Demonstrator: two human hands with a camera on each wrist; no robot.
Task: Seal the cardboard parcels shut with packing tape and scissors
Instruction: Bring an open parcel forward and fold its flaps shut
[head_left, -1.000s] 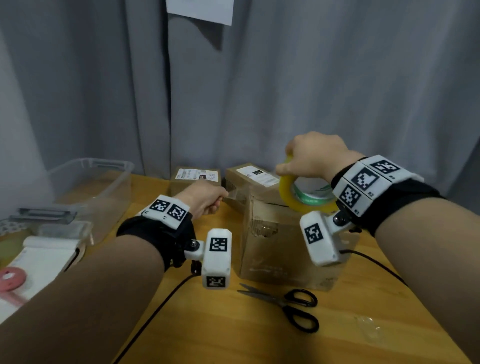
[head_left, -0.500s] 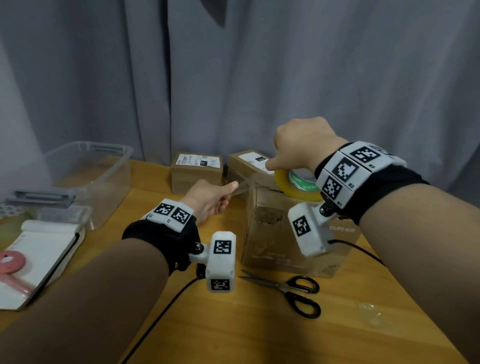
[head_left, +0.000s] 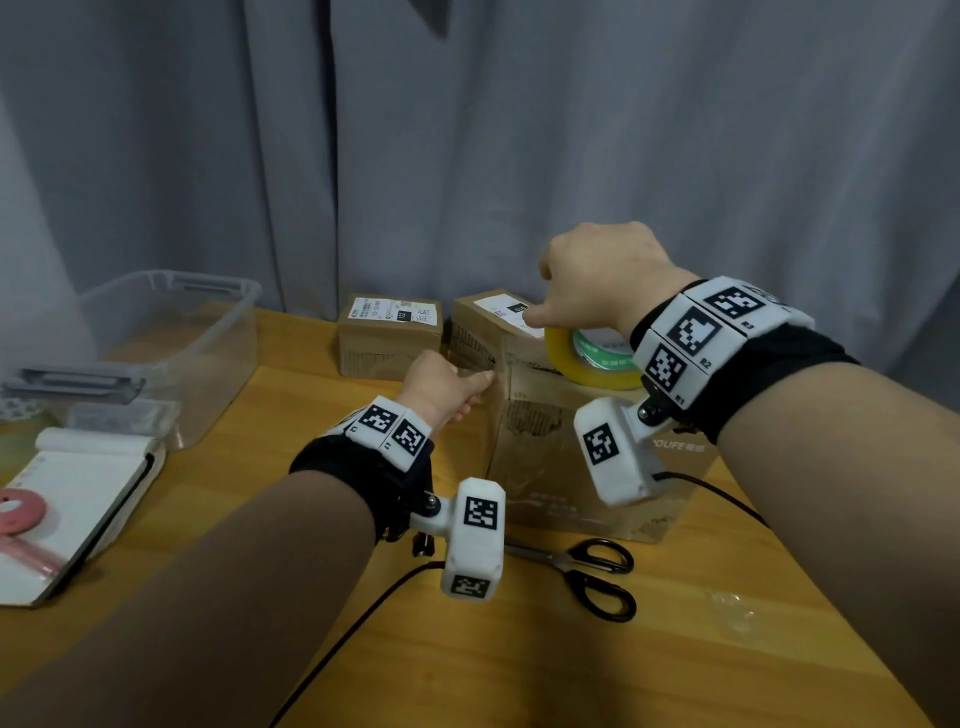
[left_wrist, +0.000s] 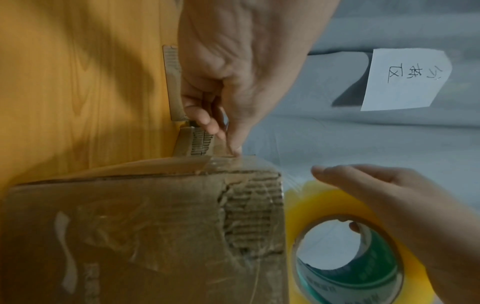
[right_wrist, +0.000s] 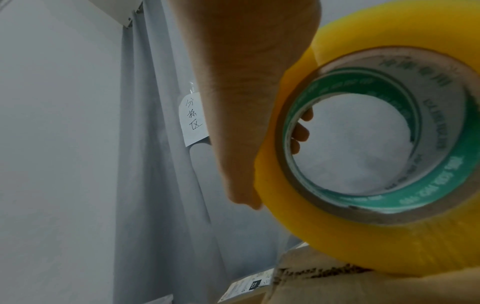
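A large worn cardboard box (head_left: 540, 467) stands mid-table. My left hand (head_left: 475, 387) pinches the clear tape end and holds it against the box's upper left edge; in the left wrist view the thumb (left_wrist: 233, 148) presses the tape end (left_wrist: 207, 162) onto that corner. My right hand (head_left: 571, 312) grips the yellow tape roll (head_left: 592, 358) just above the box top, with fingertips (right_wrist: 301, 131) hooked through its green core (right_wrist: 389, 144). A short clear strip spans from the roll to the left hand. Black scissors (head_left: 587, 571) lie in front of the box.
Two small labelled parcels (head_left: 389, 332) (head_left: 488, 317) sit behind the box by the grey curtain. A clear plastic bin (head_left: 171, 332) and a notebook (head_left: 78, 499) with a pink roll (head_left: 21, 517) are at left. A crumpled clear scrap (head_left: 732, 608) lies at right.
My left hand carried the tape end from mid-air right and down onto the box's left edge. My right hand lowered the roll toward the box top.
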